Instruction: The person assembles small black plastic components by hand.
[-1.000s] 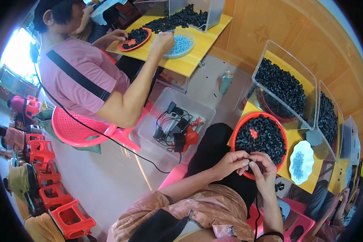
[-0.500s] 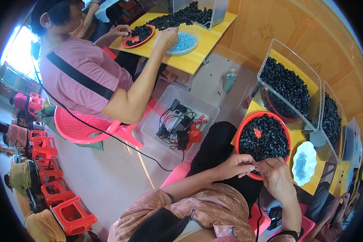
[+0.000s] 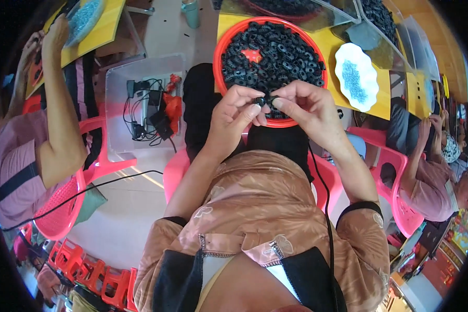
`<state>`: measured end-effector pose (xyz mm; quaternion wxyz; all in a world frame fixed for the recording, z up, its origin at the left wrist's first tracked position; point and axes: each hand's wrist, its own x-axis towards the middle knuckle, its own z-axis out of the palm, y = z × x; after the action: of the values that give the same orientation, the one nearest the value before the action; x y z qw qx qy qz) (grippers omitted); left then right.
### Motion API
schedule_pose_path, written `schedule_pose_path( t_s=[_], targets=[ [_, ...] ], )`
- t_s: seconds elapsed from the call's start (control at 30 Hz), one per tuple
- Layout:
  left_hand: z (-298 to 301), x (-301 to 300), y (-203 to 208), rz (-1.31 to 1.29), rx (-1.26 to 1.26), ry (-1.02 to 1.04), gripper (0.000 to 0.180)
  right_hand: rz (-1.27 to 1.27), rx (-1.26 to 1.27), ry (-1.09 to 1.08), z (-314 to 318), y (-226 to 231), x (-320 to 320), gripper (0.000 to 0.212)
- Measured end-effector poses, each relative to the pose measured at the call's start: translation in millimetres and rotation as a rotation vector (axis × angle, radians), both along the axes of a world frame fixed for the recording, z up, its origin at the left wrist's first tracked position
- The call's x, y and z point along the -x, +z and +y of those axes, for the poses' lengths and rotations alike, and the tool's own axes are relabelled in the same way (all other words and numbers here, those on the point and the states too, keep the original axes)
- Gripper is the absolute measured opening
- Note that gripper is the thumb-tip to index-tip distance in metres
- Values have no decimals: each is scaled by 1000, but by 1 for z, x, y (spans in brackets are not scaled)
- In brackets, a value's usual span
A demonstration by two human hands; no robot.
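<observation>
Over the near edge of a red basin (image 3: 323, 68), my two hands meet at the fingertips. My left hand (image 3: 231, 122) pinches a small black plastic part (image 3: 260, 101) between thumb and forefinger. The thumb and forefinger of my right hand (image 3: 317, 113) are pinched together beside that part; what they hold is too small to make out. Many similar black plastic parts (image 3: 294, 54) fill the basin, and a red scrap (image 3: 251, 55) lies on top of them. To the right, a white scalloped dish (image 3: 372, 78) holds a heap of tiny silvery pieces (image 3: 353, 80).
Clear bins (image 3: 343, 26) of black parts stand behind the basin on the yellow table (image 3: 382, 99). On the floor at left sits a clear tub (image 3: 114, 112) with cables and chargers. Co-workers sit on both sides. A black cable (image 3: 325, 208) hangs down my front.
The view has turned and moved, so basin and hands now appear nearer the middle. My hands are still together at the basin's near edge, fingers pinched; the black part now shows.
</observation>
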<state>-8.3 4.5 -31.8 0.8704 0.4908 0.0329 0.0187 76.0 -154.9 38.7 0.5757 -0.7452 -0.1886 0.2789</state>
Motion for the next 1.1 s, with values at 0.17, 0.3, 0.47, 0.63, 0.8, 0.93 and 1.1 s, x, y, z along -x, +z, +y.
schedule_pose_path(
  t_s=[0.17, 0.3, 0.47, 0.63, 0.8, 0.93, 1.1],
  targets=[
    [-6, 4, -3, -44, -97, 13, 19, -16, 29, 45, -6, -16, 3, 9],
    [-10, 8, -3, -15, -204, 59, 17, -46, 87, 50, -6, -17, 8, 10],
    [-12, 8, -1, -26, -285, 69, 14, 85, 72, 103, -7, -8, 6, 12],
    [-12, 8, -3, -24, -323, 50, 13, 146, 48, 92, -8, -6, 7, 12],
    [-20, 10, -6, -15, -338, 124, 12, 200, -49, 55, -10, -19, 8, 11],
    [-22, 10, -9, -107, -526, 187, 12, 175, -6, 49, -9, -17, 10, 11],
    [-23, 11, -4, -94, -528, 160, 12, 278, 15, 96, -14, -12, 4, 11]
  ],
)
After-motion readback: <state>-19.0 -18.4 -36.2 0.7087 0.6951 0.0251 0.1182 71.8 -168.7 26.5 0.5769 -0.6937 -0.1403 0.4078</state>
